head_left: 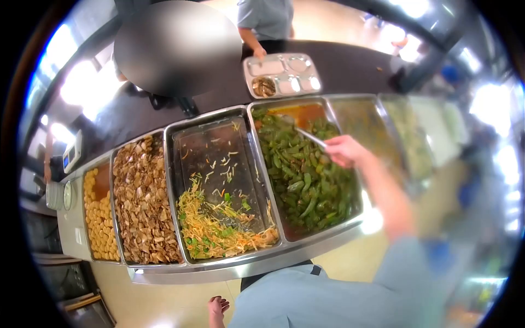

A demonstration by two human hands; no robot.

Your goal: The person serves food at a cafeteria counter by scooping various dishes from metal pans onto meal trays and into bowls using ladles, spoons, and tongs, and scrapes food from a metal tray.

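The right hand's (347, 151) fingers are closed around the metal utensil (311, 137), its far end among the greens (298, 180) in the greens pan (268, 183). The left hand (218, 306), loosely curled and seemingly empty, hangs on the near side of that pan. Beyond its far rim, a person's hand (260, 53) touches the compartment tray (268, 68). A slack grip could let the utensil slip; overloading it could drip sauce over the rim.

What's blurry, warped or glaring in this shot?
Head view: dark counter bowed as if by fisheye, corners black; glare blown out left and right; grey oval blur upper left; far-right trays smeared; shredded food fairly crisp; metal utensil hazy at its tip.
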